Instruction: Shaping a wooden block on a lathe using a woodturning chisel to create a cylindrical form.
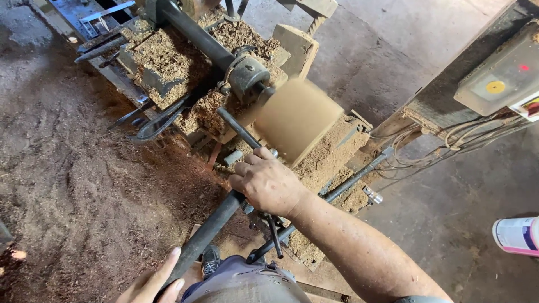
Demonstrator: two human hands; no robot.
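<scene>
A pale wooden block is blurred with spin on a sawdust-covered lathe, held at a grey metal chuck. My right hand is closed over the front of a long dark turning tool, just below the block's near edge; the tool's tip is hidden under the hand. My left hand at the bottom edge wraps the rear end of the same thick handle. A thin dark lever slants up from beside my right hand.
Heaps of shavings cover the lathe bed and the floor at left. A grey control box with a yellow button and loose wires sits at the right. A white can lies at the right edge. My shoe is below.
</scene>
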